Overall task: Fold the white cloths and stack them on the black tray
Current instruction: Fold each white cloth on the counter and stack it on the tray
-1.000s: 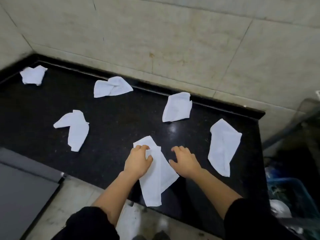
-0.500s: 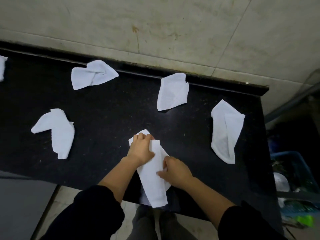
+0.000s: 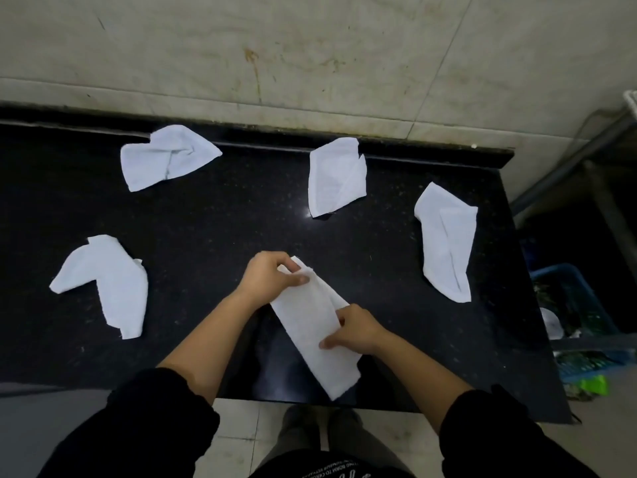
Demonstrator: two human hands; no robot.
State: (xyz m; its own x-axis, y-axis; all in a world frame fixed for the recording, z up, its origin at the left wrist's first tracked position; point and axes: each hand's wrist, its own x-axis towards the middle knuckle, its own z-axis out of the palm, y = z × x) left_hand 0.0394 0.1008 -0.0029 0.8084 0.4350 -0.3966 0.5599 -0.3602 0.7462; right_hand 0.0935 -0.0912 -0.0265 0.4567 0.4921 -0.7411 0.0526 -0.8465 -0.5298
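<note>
Long white cloth strip (image 3: 315, 326), soft and matte, lay diagonally on the speckled black countertop (image 3: 213, 236) at its near edge. Left hand (image 3: 267, 276) pinched its far end; right hand (image 3: 355, 327) gripped its side edge. Four crumpled cloths lay farther back.

we see a polished black stone counter (image 3: 224, 236), glossy, finely speckled, catching a small bright glint. on it lie white cloths of soft matt woven fabric, creased and limp: one at the back left (image 3: 165, 158), one at the back middle (image 3: 334, 177), one at the right (image 3: 446, 239), one at the left (image 3: 107, 284). the cloth under the hands (image 3: 317, 329) shows a fine, slightly rough weave. the wall tiles (image 3: 310, 53) look matt, stained and scuffed. the blue crate (image 3: 579, 298) looks like smooth plastic. the sleeves (image 3: 151, 426) are dull black fabric.
</note>
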